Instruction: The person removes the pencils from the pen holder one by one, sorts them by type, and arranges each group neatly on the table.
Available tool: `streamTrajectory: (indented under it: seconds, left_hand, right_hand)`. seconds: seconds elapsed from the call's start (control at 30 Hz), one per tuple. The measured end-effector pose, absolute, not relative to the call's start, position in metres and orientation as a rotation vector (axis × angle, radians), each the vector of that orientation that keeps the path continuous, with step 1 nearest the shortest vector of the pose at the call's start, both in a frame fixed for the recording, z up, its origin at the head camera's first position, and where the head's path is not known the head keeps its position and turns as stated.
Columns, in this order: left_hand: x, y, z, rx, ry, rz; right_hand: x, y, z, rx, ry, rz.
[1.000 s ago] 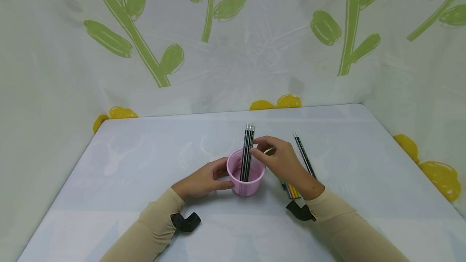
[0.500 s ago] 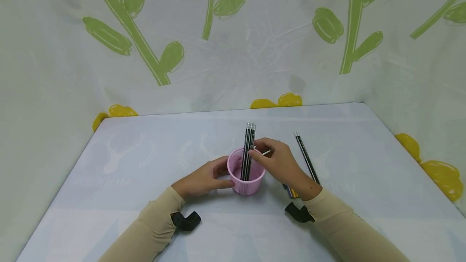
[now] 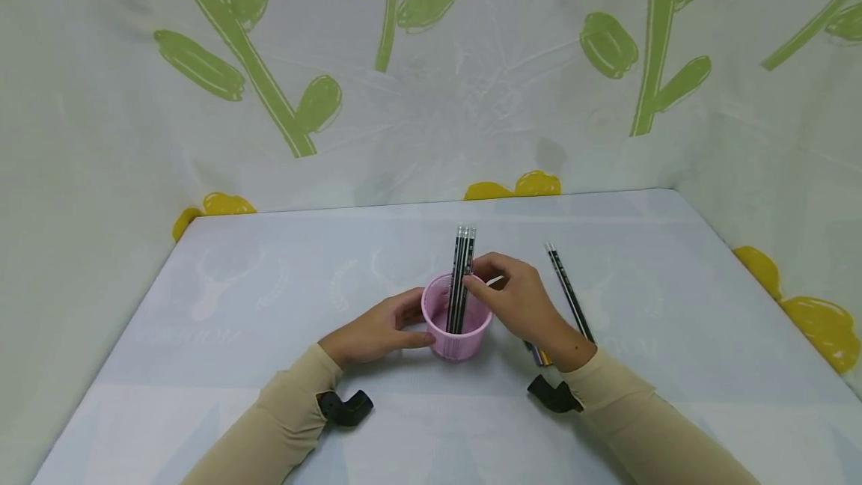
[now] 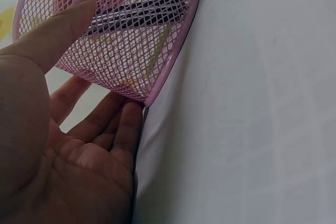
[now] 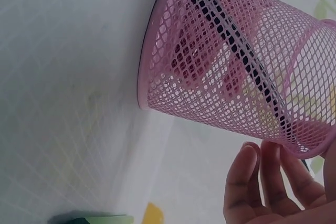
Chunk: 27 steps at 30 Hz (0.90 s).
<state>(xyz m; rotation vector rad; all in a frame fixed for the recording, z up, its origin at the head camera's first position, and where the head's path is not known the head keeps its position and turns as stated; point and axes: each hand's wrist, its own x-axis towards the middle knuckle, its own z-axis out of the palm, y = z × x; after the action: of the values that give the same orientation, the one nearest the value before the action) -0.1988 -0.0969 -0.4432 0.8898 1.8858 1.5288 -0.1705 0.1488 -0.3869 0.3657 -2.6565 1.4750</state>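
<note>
A pink mesh pen holder [image 3: 458,350] stands upright on the table. My left hand [image 3: 377,331] grips its left side; in the left wrist view, the thumb lies across the mesh and the fingers reach beneath toward the base. Several black striped pencils [image 3: 458,268] lean together inside, their silvery ends sticking up past the rim. My right hand [image 3: 518,294] is at the right of the rim, thumb and forefinger pinching the rightmost pencil. In the right wrist view, its curled fingers [image 5: 241,169] lie just outside the rim, while dark pencils show slantwise through the mesh.
Black pencils [image 3: 564,283] lie on the table right of the holder, partly hidden by my right forearm. Coloured sticks [image 3: 542,358] peek out below that wrist. A white leaf-patterned cloth [image 3: 498,111] rises behind the table's back edge.
The pencils in the holder have shifted slightly right. My right hand has settled lower over the coloured sticks, hiding more of them. My left hand keeps its grip on the holder.
</note>
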Motion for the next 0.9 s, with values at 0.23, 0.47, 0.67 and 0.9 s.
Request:
streamTrajectory:
  seconds: [0.23,0.47,0.67,0.9]
  left_hand:
    - [-0.1989,-0.0958,-0.4450,0.902,1.861,1.551]
    - [-0.1986,-0.0949,-0.4454,0.903,1.866,1.545]
    - [-0.1985,-0.0949,-0.4450,0.889,1.878,1.538]
    - [-0.1990,-0.0958,-0.4461,0.889,1.888,1.530]
  right_hand:
    - [-0.1702,0.1510,-0.3858,0.380,-2.633,1.415]
    - [-0.1700,0.1536,-0.3823,0.395,-2.604,1.397]
    - [-0.1709,0.1542,-0.3814,0.395,-2.597,1.377]
    - [-0.1713,0.1548,-0.3791,0.397,-2.579,1.425]
